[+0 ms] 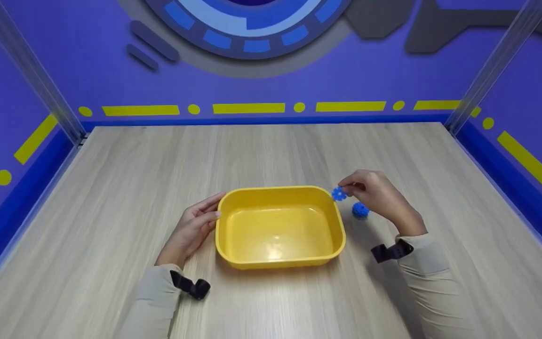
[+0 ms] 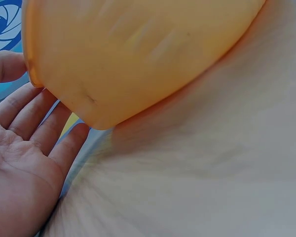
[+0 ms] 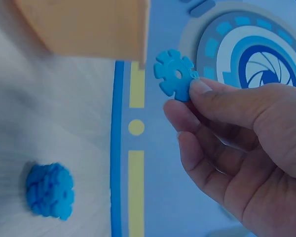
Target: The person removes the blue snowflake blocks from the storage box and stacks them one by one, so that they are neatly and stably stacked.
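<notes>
A yellow plastic basin [image 1: 275, 230] sits on the table in the middle of the head view. My left hand [image 1: 195, 228] holds its left side, the thumb at the rim and the fingers along the outer wall; in the left wrist view the hand [image 2: 29, 143] shows beside that wall. Between thumb and forefinger my right hand [image 1: 374, 193] pinches a blue notched snowflake disc [image 3: 175, 74] with a hole in its centre, held up by the basin's right rim. Below that hand, a stack of similar blue discs [image 1: 360, 210] stands on the table.
The wood-grain table [image 1: 158, 160] is enclosed by blue-purple printed panels [image 1: 261, 89] at the back and both sides. Metal posts [image 1: 501, 66] rise at the back corners. Each sleeve carries a black wrist camera [image 1: 191, 285].
</notes>
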Demonstrator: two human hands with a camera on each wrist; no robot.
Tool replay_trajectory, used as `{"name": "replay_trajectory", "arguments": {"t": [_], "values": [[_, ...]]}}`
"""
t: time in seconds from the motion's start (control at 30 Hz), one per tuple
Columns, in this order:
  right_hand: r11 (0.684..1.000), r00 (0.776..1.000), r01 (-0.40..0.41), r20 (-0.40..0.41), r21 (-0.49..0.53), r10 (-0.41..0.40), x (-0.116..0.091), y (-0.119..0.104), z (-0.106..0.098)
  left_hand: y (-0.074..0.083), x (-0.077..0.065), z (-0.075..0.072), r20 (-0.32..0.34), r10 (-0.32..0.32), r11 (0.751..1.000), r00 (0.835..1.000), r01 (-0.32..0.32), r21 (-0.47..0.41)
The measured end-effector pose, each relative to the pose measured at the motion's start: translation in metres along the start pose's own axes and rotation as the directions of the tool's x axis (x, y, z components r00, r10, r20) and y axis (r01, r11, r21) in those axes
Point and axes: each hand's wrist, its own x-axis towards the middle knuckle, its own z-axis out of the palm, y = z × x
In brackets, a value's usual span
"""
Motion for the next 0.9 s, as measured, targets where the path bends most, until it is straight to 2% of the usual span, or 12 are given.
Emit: {"name": "replay_trajectory", "arguments": {"t": [0.13,0.47,0.7,0.9], "values": [[0.998,0.997,-0.068,-0.025,0.013,0.069,-0.006,0.010,-0.001,0.000,0.000,0.001,-0.004,-0.010,1.000,1.000,0.010,0.000],[0.989,0.988,-0.139,-0.065,0.042,0.142,-0.021,0.036,-0.001,0.000,0.001,0.003,-0.005,-0.020,1.000,1.000,0.020,-0.007],[0.977,0.979,-0.200,-0.032,0.068,0.203,-0.024,0.046,0.001,-0.001,0.001,0.001,0.008,-0.005,1.000,1.000,0.006,-0.003],[0.958,0.963,-0.271,0.015,0.093,0.271,-0.025,0.050,0.000,0.000,-0.001,-0.001,0.020,0.009,1.000,1.000,-0.009,0.004]]}}
